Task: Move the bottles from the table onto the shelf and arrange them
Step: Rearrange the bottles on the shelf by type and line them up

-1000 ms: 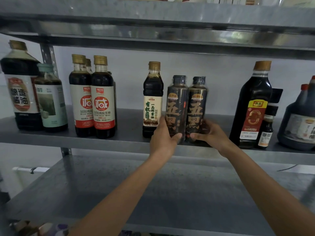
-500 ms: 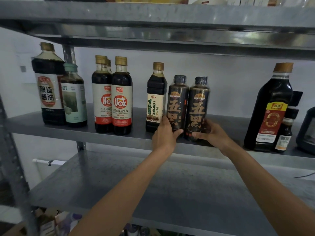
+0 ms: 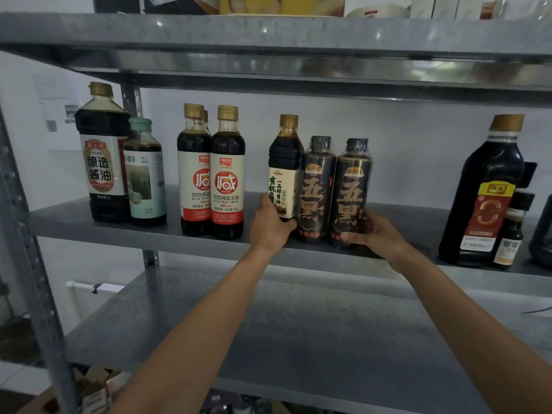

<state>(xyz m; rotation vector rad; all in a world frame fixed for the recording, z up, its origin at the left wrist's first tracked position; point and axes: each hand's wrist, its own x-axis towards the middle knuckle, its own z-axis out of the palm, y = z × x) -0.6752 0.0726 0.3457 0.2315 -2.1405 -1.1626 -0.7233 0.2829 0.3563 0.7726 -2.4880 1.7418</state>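
Observation:
Three bottles stand pressed together on the middle shelf: a cream-label soy bottle, a left black bottle and a right black bottle. My left hand wraps the base of the cream-label bottle from the left, its thumb reaching the left black bottle. My right hand grips the lower right side of the right black bottle. Both bottle bases are partly hidden by my fingers.
Left on the same shelf stand a large soy bottle, a green-capped bottle and red-label bottles. Right stand a tall dark bottle, a small bottle and a dark jug. A bare lower shelf lies beneath my arms.
My view has swung left and closer. My left hand has slid left from the left black bottle onto the cream-label bottle. My right hand stays on the right black bottle.

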